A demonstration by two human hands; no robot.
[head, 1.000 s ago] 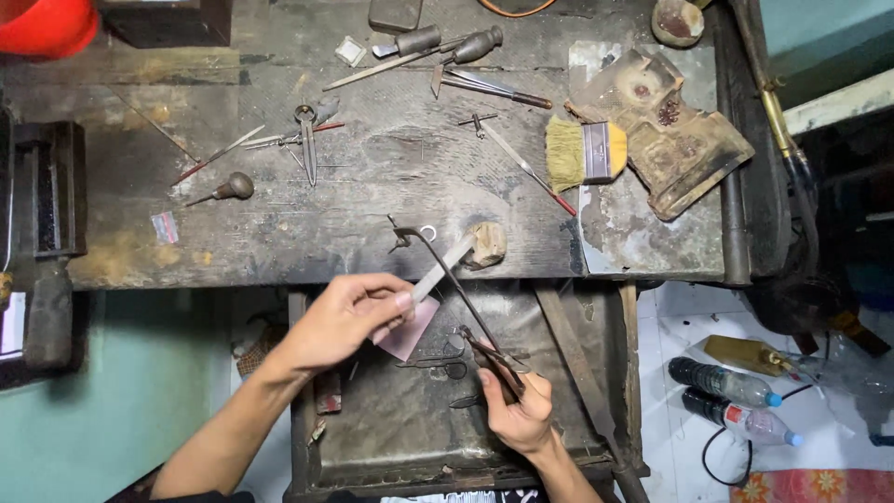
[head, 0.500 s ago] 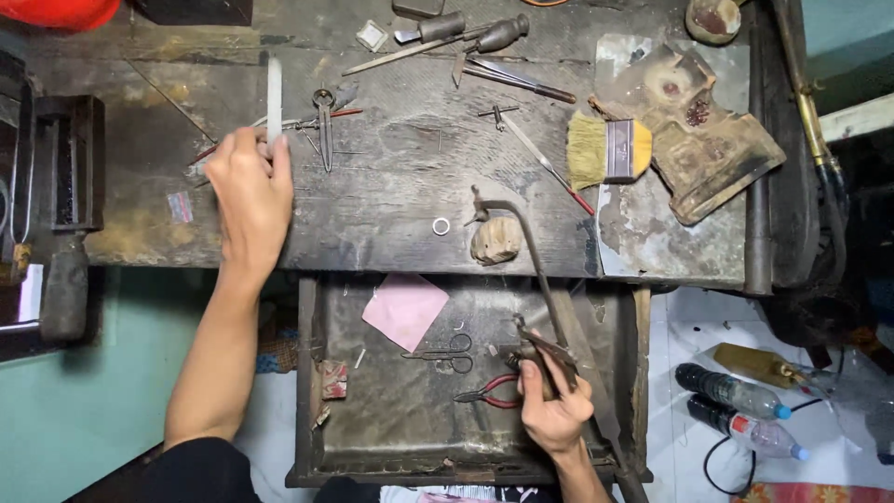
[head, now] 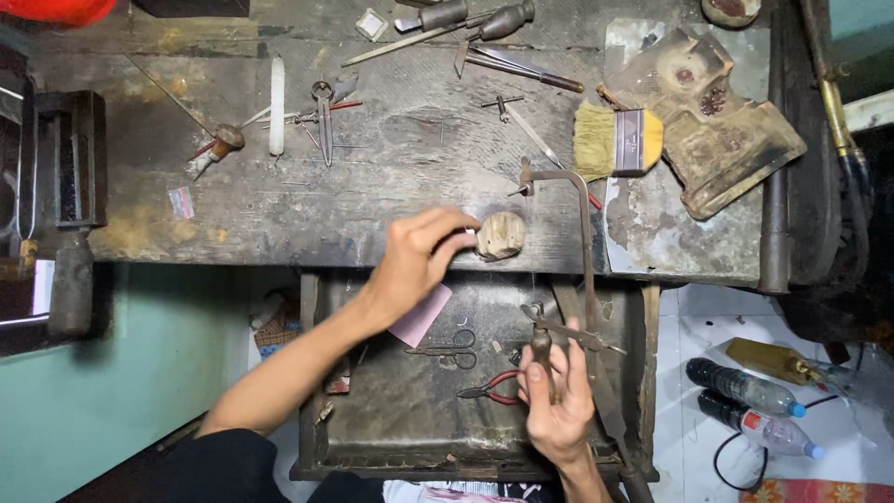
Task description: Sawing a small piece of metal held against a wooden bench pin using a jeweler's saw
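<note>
Seen from above at a worn wooden workbench (head: pixel 391 200), a person's right hand (head: pixel 556 402) grips the dark handle of a jeweller's saw (head: pixel 570 265), fingers wrapped tight round it low over an open metal drawer (head: pixel 391 438). The saw's frame runs up from the hand past the drawer's far edge and onto the bench top. In the drawer, just left of that hand, lie red-handled pliers (head: pixel 495 387), small scissors (head: pixel 449 349) and a pink sheet (head: pixel 421 315), partly hidden beneath the left forearm.

Farther up, the left hand (head: pixel 417 258) reaches across the drawer to the front edge of the bench, fingers curled narrow with their tips at the side of a small rounded wooden peg (head: pixel 501 235); whether they pinch something tiny cannot be told. The peg sits just left of the saw's frame.

Beyond, on the bench top, a flat paintbrush (head: pixel 616 142) with pale bristles lies beside a charred block (head: pixel 706 116). To the far left rest a white stick (head: pixel 277 104), metal dividers (head: pixel 324 119) and a wooden-handled awl (head: pixel 214 151), with files and punches (head: pixel 475 28) along the far edge.
</note>
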